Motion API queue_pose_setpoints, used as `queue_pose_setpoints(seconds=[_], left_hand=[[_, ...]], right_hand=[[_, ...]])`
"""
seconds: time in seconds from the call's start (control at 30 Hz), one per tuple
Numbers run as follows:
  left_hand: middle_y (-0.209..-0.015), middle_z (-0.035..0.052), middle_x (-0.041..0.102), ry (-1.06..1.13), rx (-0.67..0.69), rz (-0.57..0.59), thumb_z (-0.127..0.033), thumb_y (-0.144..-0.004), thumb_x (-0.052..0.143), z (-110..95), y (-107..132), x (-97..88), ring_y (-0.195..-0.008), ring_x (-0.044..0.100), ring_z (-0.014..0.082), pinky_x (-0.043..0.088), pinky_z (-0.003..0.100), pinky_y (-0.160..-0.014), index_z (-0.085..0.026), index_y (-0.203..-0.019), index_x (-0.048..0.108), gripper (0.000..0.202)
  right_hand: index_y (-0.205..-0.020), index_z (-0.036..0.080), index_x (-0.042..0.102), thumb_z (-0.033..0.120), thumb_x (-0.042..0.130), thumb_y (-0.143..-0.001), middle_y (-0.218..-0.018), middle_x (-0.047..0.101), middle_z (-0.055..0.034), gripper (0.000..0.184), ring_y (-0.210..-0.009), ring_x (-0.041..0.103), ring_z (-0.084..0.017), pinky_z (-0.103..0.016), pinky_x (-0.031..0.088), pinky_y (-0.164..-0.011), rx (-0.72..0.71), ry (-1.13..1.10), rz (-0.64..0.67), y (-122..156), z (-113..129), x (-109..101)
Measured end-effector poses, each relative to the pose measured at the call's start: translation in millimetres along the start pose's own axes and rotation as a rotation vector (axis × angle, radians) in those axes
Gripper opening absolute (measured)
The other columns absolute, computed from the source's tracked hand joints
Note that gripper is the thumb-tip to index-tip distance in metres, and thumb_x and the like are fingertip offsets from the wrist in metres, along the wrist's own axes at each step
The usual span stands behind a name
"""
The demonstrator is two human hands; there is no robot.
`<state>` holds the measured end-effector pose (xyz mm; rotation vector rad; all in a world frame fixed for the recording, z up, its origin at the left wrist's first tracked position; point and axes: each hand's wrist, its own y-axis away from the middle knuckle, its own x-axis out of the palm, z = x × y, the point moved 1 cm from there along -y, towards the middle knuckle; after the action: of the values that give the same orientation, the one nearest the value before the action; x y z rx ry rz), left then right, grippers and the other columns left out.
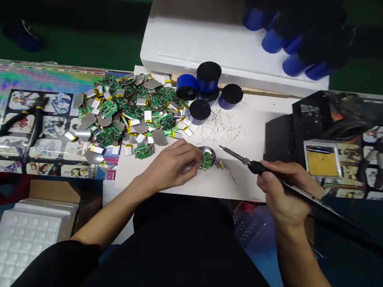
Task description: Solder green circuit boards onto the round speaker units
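My left hand (171, 162) pinches a small green circuit board (206, 160), which sits against a round black speaker (209, 155) on the white work sheet (161, 176). A yellow-wrapped wire end or tab (221, 165) shows just to the right of the board. My right hand (283, 193) grips a black-handled soldering iron (257, 168). Its metal tip (231, 152) points left, a short distance from the board and not touching it. A heap of green boards wired to small silver batteries (123, 110) lies to the upper left of my left hand.
Black-and-blue cylindrical cups (208, 77) stand beyond the heap, with a white foam block (194, 44) behind them. A black soldering station (301, 127) and a yellow sponge tray (322, 160) sit to the right. Black-handled pliers (27, 118) lie on the printed mat at left.
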<state>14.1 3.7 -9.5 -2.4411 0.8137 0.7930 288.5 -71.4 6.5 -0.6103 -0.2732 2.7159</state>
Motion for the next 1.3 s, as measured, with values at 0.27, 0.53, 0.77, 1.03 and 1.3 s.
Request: queue_pose_setpoints(seconds=[0.27, 0.53, 0.77, 1.03, 1.3], left_hand=[[-0.102, 0.0077, 0.077, -0.016, 0.021, -0.029, -0.012, -0.097, 0.055, -0.7, -1.4, 2.3, -0.094, 0.066, 0.0225, 0.051, 0.039, -0.088, -0.020, -0.090, 0.062, 0.013], [-0.105, 0.0089, 0.076, -0.017, -0.027, 0.018, -0.012, -0.099, 0.053, -4.7, -1.2, 0.2, -0.098, 0.067, 0.0236, 0.052, 0.039, -0.091, -0.020, -0.091, 0.063, 0.015], [-0.104, 0.0100, 0.076, -0.040, 0.001, 0.013, -0.012, -0.101, 0.053, -4.3, -1.8, -0.2, -0.098, 0.068, 0.0237, 0.053, 0.039, -0.090, -0.018, -0.091, 0.062, 0.015], [-0.104, 0.0100, 0.076, -0.046, 0.040, -0.011, -0.012, -0.101, 0.055, -4.3, -1.9, -1.0, -0.096, 0.067, 0.0240, 0.053, 0.039, -0.088, -0.018, -0.093, 0.063, 0.012], [-0.101, 0.0104, 0.076, -0.079, 0.041, -0.008, -0.012, -0.101, 0.056, -6.2, -2.3, -1.9, -0.093, 0.065, 0.0245, 0.052, 0.039, -0.087, -0.017, -0.094, 0.064, 0.012]], right_hand=[[-0.094, 0.026, 0.078, 0.031, 0.078, -0.091, -0.074, 0.075, -0.0025, 0.006, -0.062, 0.069, -0.018, -0.030, 0.052, -0.051, -0.105, 0.000, 0.276, -5.3, 11.3, 1.3], [-0.090, 0.026, 0.072, 0.025, 0.076, -0.086, -0.070, 0.071, -0.0002, 0.006, -0.056, 0.065, -0.017, -0.029, 0.048, -0.048, -0.147, -0.027, 0.417, -13.1, 19.4, 14.3], [-0.092, 0.026, 0.073, 0.018, 0.075, -0.083, -0.071, 0.069, 0.0003, 0.012, -0.056, 0.063, -0.016, -0.029, 0.047, -0.050, -0.168, -0.046, 0.452, -14.5, 16.5, 16.7], [-0.095, 0.024, 0.073, 0.014, 0.076, -0.081, -0.073, 0.068, 0.0010, 0.018, -0.057, 0.063, -0.015, -0.029, 0.046, -0.051, -0.153, -0.081, 0.484, -14.3, 12.5, 16.7], [-0.095, 0.024, 0.073, 0.013, 0.076, -0.080, -0.072, 0.067, 0.0015, 0.019, -0.056, 0.062, -0.014, -0.028, 0.045, -0.050, -0.165, -0.079, 0.492, -15.4, 13.9, 16.9]])
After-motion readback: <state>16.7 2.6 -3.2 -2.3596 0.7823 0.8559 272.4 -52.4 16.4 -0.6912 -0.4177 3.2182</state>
